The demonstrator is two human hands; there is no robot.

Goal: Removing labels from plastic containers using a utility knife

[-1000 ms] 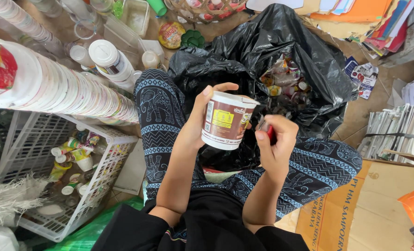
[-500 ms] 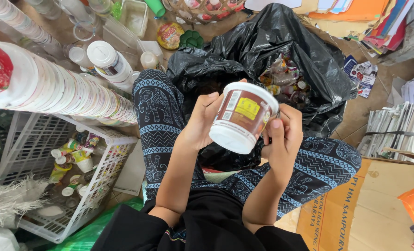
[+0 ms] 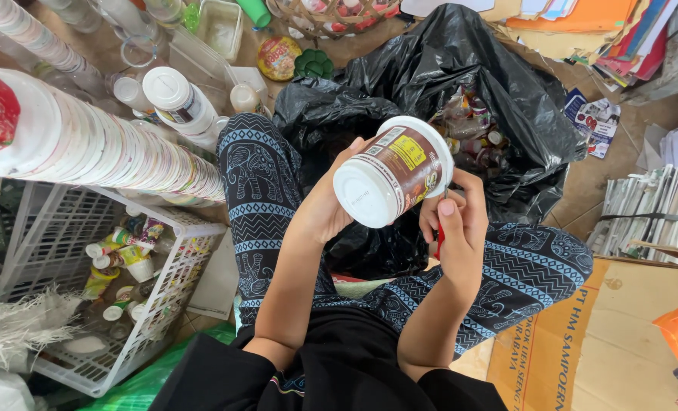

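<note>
My left hand (image 3: 327,209) wraps round a brown cup (image 3: 394,171) and tips it sideways, so its white bottom faces me. My right hand (image 3: 455,232) pinches a small red tool (image 3: 439,242), maybe a cutter, against the cup's side. The open black bag (image 3: 461,68) sits just behind, near for scraps.

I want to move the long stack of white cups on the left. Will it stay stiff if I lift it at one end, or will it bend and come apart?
The stack of white cups would probably sag and separate: many thin cups are only nested and it lies sideways. It looks light, likely empty plastic. Its round shape may roll off the white basket.
</note>
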